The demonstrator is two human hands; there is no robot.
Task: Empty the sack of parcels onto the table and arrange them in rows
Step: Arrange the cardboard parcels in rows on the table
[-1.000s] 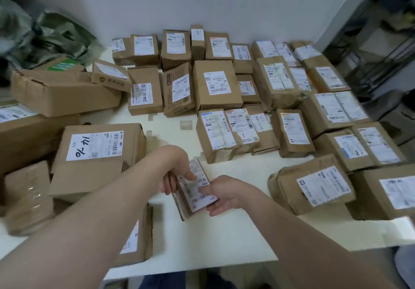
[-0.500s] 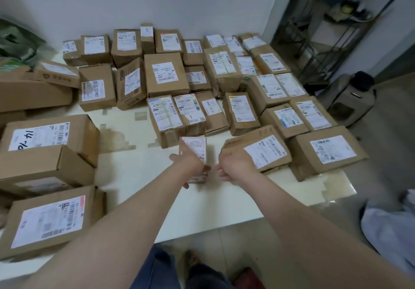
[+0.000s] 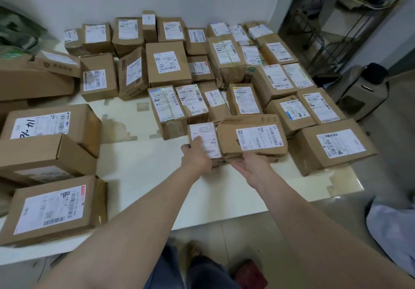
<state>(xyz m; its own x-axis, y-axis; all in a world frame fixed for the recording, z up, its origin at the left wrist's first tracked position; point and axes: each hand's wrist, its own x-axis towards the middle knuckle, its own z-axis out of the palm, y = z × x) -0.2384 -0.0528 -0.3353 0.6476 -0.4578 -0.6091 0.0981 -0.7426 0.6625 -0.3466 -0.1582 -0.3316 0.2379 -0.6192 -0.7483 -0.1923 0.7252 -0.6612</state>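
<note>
Cardboard: one small parcel (image 3: 203, 139) gripped in left hand (image 3: 197, 156) fingers; right hand (image 3: 252, 166) fingers straight against one crumpled parcel (image 3: 252, 137); parcels touching, mid-desk (image 3: 146, 167).

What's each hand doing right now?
Left hand: grips the small parcel.
Right hand: open, fingers against the crumpled parcel.

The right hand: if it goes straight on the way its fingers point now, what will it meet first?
Probably the crumpled parcel just ahead; the right hand lies open at its near edge, maybe touching it. The left hand grips the small parcel beside it.
</note>
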